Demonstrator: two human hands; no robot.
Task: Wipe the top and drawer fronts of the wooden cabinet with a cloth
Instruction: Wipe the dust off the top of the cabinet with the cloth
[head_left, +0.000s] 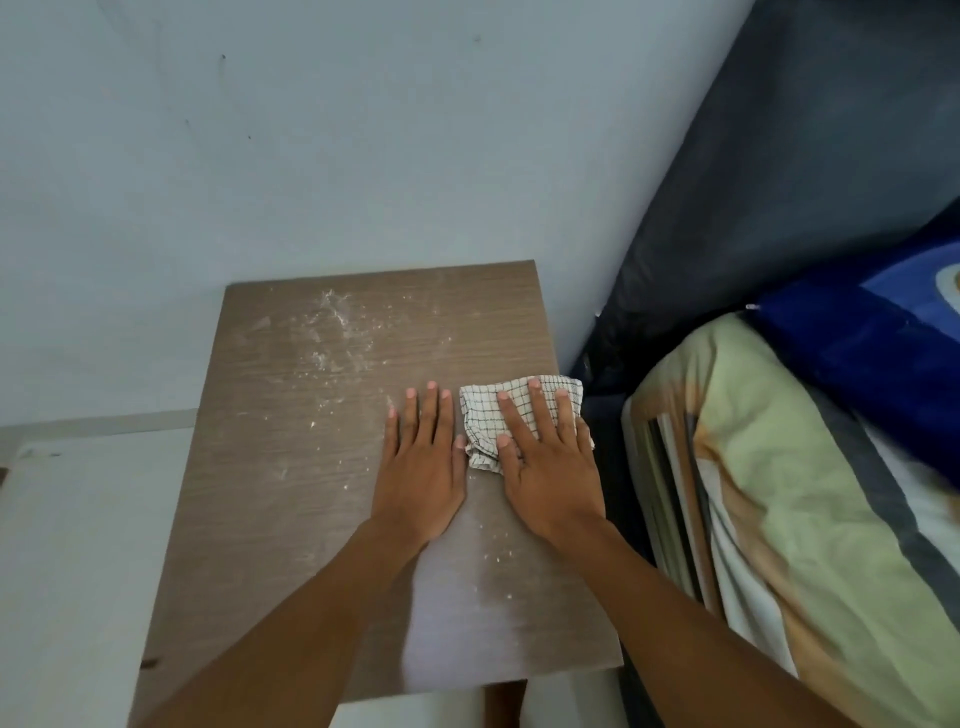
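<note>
- Wood-grain brown cabinet top (291, 467), seen from above; matte, w/ white powdery specks and smears, thickest toward the far-left part, more scattered near the front-right.
- Cloth (485, 415): white w/ thin dark grid lines, crumpled into a loose wad, lying on the top at its right edge, roughly mid-depth.
- Drawer fronts not in view from this angle.
- Edges: back edge of the top meets the pale blue wall (363, 145); right edge sits just beside a dark mattress side (779, 182) and bed w/ green-and-tan bedding (779, 493); left edge borders a white surface (67, 545).
- Open room: left half and far part of the top are bare of objects, only dust there.
- Right hand (545, 462): flat, fingers spread, palm down, pressing on the cloth; cloth sticks out past the fingertips and toward the thumb side.
- Left hand (421, 467): flat on bare wood, fingers together, just beside the cloth's left edge; can't tell if the thumb touches it.
</note>
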